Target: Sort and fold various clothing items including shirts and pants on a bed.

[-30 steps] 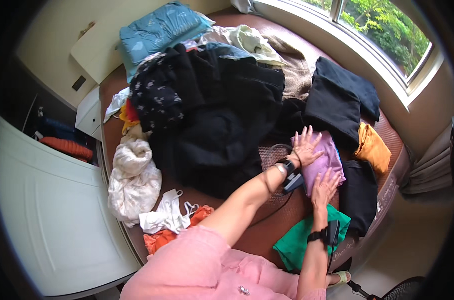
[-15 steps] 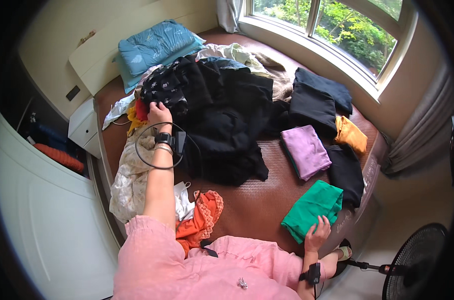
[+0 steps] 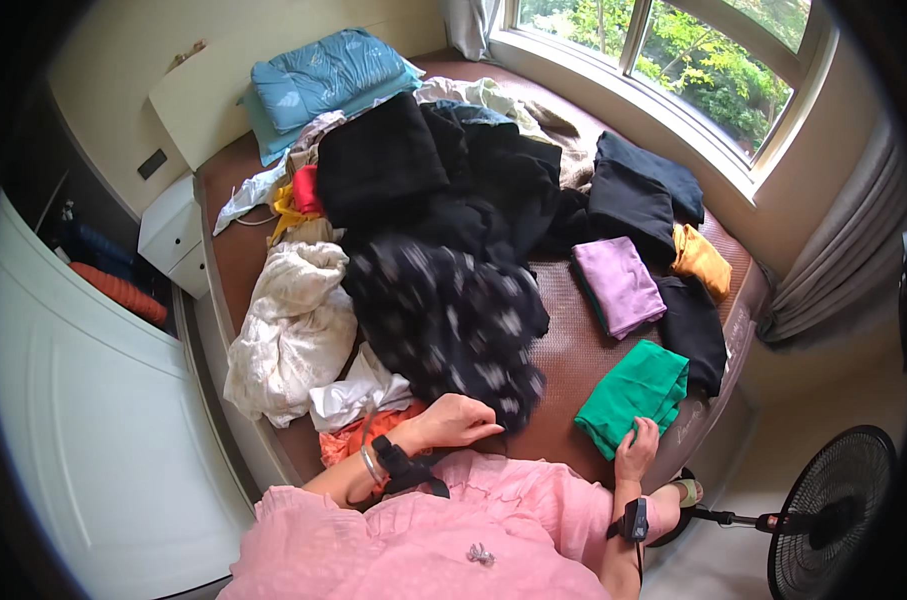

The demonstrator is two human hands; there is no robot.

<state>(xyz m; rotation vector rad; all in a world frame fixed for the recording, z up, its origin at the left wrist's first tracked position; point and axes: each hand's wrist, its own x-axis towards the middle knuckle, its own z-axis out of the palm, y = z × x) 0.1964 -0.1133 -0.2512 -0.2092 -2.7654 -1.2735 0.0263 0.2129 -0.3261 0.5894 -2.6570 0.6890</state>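
Observation:
My left hand [image 3: 453,420] is closed on the near end of a black garment with a pale flower print [image 3: 443,310], close in front of my body. The garment is stretched out over the middle of the bed and smeared by motion. At the near right, my right hand [image 3: 636,448] rests with bent, loose fingers against the near edge of a folded green garment [image 3: 631,395]. Below the left wrist lies an orange garment [image 3: 348,440], partly hidden by the arm. A white garment [image 3: 361,385] lies just beyond it.
Black clothes [image 3: 383,165] are heaped mid-bed, with a cream floral bundle [image 3: 283,340] at left. Folded lilac [image 3: 619,285], mustard [image 3: 700,260] and dark clothes [image 3: 628,205] lie at right. Blue pillows [image 3: 323,80] are at the headboard. A fan [image 3: 833,510] stands at the near right.
My left hand has drawn the flower-print garment from the far heap toward me, uncovering black cloth beneath. My right hand stays by the green garment, its fingers less spread.

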